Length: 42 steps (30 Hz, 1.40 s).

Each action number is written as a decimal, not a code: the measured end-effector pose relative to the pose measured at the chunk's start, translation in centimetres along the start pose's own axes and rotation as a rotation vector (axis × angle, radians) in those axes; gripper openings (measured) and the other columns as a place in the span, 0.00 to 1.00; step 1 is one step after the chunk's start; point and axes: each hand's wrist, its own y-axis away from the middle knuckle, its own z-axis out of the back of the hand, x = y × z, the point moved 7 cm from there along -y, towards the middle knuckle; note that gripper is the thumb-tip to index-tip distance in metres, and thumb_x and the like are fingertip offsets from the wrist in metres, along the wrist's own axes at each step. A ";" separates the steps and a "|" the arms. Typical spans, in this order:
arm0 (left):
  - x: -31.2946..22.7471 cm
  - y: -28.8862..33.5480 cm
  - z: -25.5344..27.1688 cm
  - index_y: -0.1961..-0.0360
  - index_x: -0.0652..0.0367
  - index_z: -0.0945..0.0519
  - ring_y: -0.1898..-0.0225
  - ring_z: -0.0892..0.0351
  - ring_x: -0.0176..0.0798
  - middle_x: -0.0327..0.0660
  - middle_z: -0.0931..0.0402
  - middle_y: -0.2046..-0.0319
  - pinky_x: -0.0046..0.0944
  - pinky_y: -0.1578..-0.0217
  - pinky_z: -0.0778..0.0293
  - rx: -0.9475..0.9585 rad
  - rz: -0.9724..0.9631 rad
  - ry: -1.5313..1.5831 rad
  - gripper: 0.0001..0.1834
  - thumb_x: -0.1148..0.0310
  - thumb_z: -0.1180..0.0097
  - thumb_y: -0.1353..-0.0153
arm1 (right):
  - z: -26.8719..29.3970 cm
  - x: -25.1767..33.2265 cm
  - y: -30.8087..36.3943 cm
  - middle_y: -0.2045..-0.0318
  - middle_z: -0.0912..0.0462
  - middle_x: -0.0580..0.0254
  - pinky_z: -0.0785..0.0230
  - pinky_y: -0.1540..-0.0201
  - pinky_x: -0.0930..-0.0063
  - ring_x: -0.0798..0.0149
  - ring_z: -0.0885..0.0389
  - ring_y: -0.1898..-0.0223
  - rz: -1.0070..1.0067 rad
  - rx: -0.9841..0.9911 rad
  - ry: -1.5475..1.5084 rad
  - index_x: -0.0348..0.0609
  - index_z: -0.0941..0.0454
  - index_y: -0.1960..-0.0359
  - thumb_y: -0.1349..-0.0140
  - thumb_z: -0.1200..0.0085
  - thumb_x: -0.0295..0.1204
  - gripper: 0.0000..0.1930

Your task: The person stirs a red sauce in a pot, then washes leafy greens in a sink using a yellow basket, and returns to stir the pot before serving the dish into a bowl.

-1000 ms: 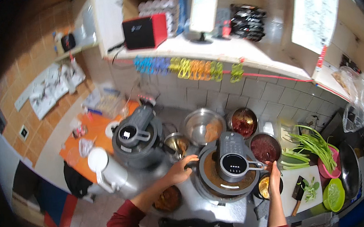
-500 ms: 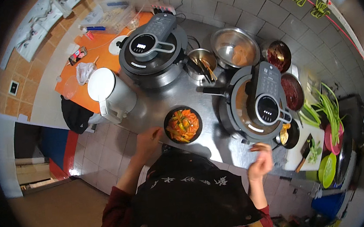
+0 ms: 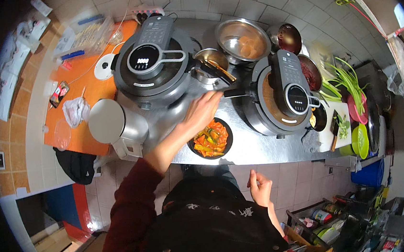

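Your left hand [image 3: 203,110] is stretched out over the steel counter [image 3: 261,147], just beyond the black round bowl of orange and green stir-fried vegetables [image 3: 210,138]. That bowl sits on the near edge of the counter, between the two cooking machines, and nothing is touching it. Your fingers [image 3: 211,98] are apart and loosely extended, holding nothing, their tips close to the black handle [image 3: 233,93] that sticks out leftward from the right-hand round grey cooking machine with the dark control arm [image 3: 283,95]. Just beyond your fingertips stands a small steel pot with utensils in it [image 3: 211,63].

Your right hand [image 3: 260,190] hangs low by your body, below the counter edge, fingers loosely curled and empty.

To the left is the larger round grey cooking machine with a lit display [image 3: 151,63], and nearer you, at its left, a pale cylindrical steel container [image 3: 115,124]. Farther off sits a wide steel bowl holding pale orange pieces [image 3: 244,39], and at the far right green onions [image 3: 347,82] lie across the counter's end.

By the look of it, the dish is plated and you are reaching on toward the handle or the pot; a grasp there calls for closing your fingers without brushing the bowl under your wrist.
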 end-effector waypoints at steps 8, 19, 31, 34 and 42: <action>3.4 -13.3 -7.5 0.46 0.47 0.21 0.43 0.33 0.54 0.51 0.35 0.48 0.47 0.42 0.33 0.463 -0.044 -0.228 0.27 0.80 0.48 0.48 | 2.2 -3.9 6.8 0.87 0.26 0.52 0.36 0.78 0.66 0.59 0.25 0.84 -0.288 -0.187 0.019 0.33 0.25 0.83 0.31 0.51 0.38 0.24; 2.7 -18.4 -7.0 0.60 0.61 0.20 0.55 0.23 0.53 0.50 0.23 0.61 0.48 0.54 0.27 0.356 -0.221 -0.298 0.10 0.68 0.46 0.39 | 7.0 -8.9 7.2 0.86 0.24 0.57 0.35 0.75 0.69 0.65 0.26 0.82 -0.284 -0.175 0.020 0.34 0.24 0.84 0.31 0.51 0.39 0.25; -9.4 3.6 11.0 0.64 0.62 0.19 0.64 0.20 0.33 0.41 0.20 0.63 0.32 0.63 0.23 -0.202 -0.034 0.127 0.06 0.77 0.39 0.43 | 7.4 -9.0 0.7 0.84 0.24 0.50 0.34 0.76 0.61 0.48 0.23 0.81 -0.062 0.025 0.069 0.36 0.26 0.83 0.31 0.52 0.36 0.22; -7.8 9.9 7.5 0.61 0.61 0.19 0.64 0.20 0.33 0.41 0.20 0.64 0.31 0.64 0.24 -0.139 0.282 0.146 0.08 0.77 0.40 0.43 | 5.1 -7.6 -1.3 0.83 0.24 0.49 0.34 0.74 0.57 0.45 0.24 0.79 0.063 0.132 0.042 0.35 0.26 0.81 0.33 0.50 0.35 0.19; -4.3 14.6 1.1 0.59 0.63 0.20 0.64 0.20 0.32 0.41 0.21 0.64 0.31 0.63 0.24 -0.245 0.462 0.364 0.07 0.73 0.42 0.38 | -0.9 -2.6 -2.9 0.77 0.20 0.43 0.28 0.69 0.54 0.42 0.20 0.73 0.215 0.380 0.089 0.35 0.20 0.75 0.35 0.47 0.34 0.15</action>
